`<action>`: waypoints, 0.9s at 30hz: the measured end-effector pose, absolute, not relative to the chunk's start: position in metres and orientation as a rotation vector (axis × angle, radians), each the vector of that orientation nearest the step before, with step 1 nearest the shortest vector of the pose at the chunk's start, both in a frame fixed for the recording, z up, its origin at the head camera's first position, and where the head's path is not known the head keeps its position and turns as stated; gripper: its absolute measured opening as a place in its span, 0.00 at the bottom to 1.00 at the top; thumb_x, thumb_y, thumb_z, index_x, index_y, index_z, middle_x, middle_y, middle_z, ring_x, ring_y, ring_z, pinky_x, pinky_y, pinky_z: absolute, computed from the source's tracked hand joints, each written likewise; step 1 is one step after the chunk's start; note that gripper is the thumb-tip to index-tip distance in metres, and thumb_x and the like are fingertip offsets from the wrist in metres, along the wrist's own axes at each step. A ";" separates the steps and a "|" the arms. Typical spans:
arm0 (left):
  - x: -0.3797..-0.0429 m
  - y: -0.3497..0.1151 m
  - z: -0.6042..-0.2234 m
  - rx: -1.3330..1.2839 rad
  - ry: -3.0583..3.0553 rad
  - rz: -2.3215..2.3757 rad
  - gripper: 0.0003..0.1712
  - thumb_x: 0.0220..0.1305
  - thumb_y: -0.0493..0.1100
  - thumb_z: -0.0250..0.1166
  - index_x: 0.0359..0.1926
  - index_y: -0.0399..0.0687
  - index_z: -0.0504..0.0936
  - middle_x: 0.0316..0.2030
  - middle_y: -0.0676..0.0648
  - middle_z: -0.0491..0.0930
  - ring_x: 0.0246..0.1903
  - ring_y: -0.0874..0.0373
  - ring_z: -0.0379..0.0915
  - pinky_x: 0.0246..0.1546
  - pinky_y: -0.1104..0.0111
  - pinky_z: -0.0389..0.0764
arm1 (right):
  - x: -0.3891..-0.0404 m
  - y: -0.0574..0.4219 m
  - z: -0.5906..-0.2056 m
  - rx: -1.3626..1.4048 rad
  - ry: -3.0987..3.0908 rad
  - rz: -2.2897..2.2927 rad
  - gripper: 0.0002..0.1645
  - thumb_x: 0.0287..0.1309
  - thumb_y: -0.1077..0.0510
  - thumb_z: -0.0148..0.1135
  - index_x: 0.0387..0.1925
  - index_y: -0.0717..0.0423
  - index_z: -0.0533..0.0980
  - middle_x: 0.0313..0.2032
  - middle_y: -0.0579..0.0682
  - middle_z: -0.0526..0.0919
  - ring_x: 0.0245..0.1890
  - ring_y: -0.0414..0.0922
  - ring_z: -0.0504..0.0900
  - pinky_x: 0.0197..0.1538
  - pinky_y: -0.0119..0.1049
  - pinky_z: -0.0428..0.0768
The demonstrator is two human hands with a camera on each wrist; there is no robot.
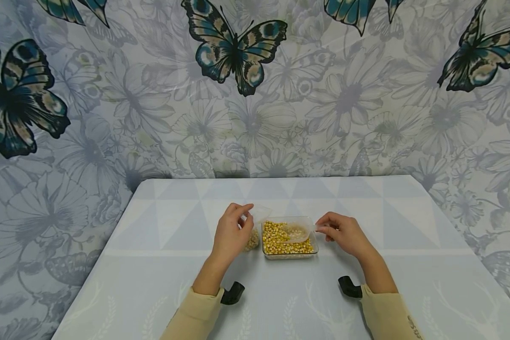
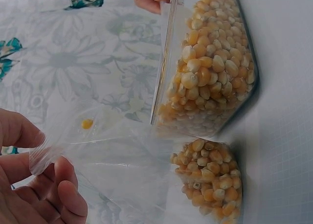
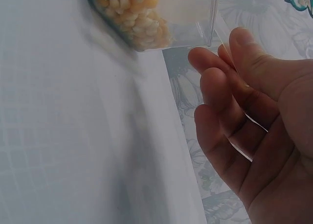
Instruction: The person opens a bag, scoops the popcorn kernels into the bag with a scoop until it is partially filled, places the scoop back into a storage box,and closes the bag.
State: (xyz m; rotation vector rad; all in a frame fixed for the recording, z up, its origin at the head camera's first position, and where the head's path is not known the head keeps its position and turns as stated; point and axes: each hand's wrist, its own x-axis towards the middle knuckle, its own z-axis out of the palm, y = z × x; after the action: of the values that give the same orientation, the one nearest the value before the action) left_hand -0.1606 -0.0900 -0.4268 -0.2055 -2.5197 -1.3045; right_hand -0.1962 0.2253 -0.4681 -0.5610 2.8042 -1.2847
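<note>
Here, the left hand [image 1: 233, 233] pinched a clear plastic bag [image 2: 142, 170] just left of the rectangular container [image 1: 290, 257], while the right hand [image 1: 344, 232] pinched a translucent scoop [image 1: 309, 234] over its corn kernels [image 1: 275, 242]. Scooping seemed underway, the next move likely calling for a level lift bagward.

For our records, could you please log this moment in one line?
left hand: pinches clear bag | right hand: pinches apparent clear scoop | container: beside bag, holds yellow kernels
</note>
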 end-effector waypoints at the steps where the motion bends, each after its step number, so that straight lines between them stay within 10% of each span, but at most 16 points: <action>1: -0.161 -0.090 -0.427 -0.203 -2.521 -1.303 0.18 0.68 0.38 0.59 0.57 0.41 0.83 0.38 0.48 0.77 0.27 0.63 0.68 0.22 0.73 0.67 | -0.196 0.226 -0.468 -0.557 2.803 -1.284 0.06 0.62 0.57 0.66 0.40 0.50 0.82 0.27 0.53 0.85 0.23 0.42 0.81 0.28 0.32 0.77; 27: -0.159 -0.089 -0.426 -0.231 -2.527 -1.262 0.18 0.68 0.38 0.59 0.56 0.42 0.84 0.38 0.48 0.77 0.26 0.64 0.68 0.21 0.73 0.67 | -0.199 0.234 -0.469 -0.521 2.768 -1.371 0.07 0.63 0.57 0.65 0.42 0.55 0.81 0.25 0.54 0.84 0.23 0.41 0.80 0.29 0.35 0.81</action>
State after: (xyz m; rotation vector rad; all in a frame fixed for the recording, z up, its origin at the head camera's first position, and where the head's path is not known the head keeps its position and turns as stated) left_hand -0.1595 -0.0893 -0.4261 -0.2305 -2.5266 -1.2625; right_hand -0.1989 0.2339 -0.4693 -0.5206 2.7675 -1.3708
